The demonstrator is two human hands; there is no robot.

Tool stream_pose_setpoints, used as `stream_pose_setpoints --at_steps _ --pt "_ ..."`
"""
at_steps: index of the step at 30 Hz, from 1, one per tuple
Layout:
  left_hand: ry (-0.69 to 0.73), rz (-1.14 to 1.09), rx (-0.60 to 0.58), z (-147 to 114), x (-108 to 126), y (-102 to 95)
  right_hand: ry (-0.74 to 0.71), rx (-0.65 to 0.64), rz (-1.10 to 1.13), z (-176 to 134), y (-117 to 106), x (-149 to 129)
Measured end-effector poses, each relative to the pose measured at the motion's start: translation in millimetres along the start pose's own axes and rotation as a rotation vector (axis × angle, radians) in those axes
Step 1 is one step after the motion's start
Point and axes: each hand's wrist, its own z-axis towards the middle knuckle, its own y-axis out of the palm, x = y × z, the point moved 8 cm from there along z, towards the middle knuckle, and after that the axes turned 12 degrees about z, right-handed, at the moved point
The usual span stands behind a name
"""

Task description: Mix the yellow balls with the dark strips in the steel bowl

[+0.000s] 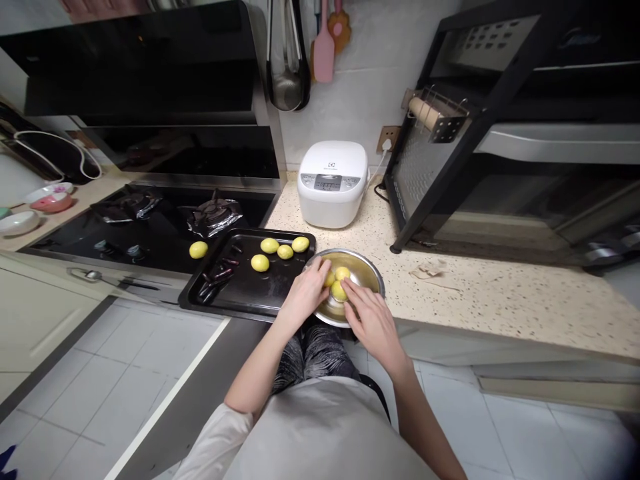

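Note:
A metal bowl [376, 273] sits at the counter's front edge with several yellow lemons inside. My left hand [306, 293] reaches over its left rim, fingers curled round a lemon [329, 279] that they partly hide. From the right comes my right hand [373, 323], its fingers stretched out and thumb apart, fingertips touching another lemon [339, 291]. Just behind lies one more lemon [343, 273]. Left of the bowl, a black baking tray [245, 293] carries several lemons [260, 263] and some dark purple, elongated pieces [215, 280] whose kind I cannot make out.
A single lemon [199, 250] rests on the black gas stove [165, 230], beside the tray. Behind the bowl stands a white rice cooker [333, 183]. A black rack [415, 200] with an oven is on the right. Below the tray, a drawer [165, 400] juts out.

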Motion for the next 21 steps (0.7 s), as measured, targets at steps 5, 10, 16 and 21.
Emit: stream_pose_setpoints --at_steps 5,10,16,21 --pt "-0.014 0.062 0.001 1.7 2.9 2.0 -0.006 0.012 -0.009 0.5 -0.5 -0.6" --pt "-0.009 0.052 -0.048 6.6 5.3 10.2 -0.008 0.011 -0.011 0.2 -0.1 -0.2" --pt "0.020 -0.111 0.160 -3.4 -5.3 -13.6 -0.024 0.004 -0.011 -0.4 1.9 1.3" --pt "-0.282 -0.163 0.445 -30.3 -81.5 -29.6 -0.031 0.021 -0.004 -0.7 0.9 1.8"
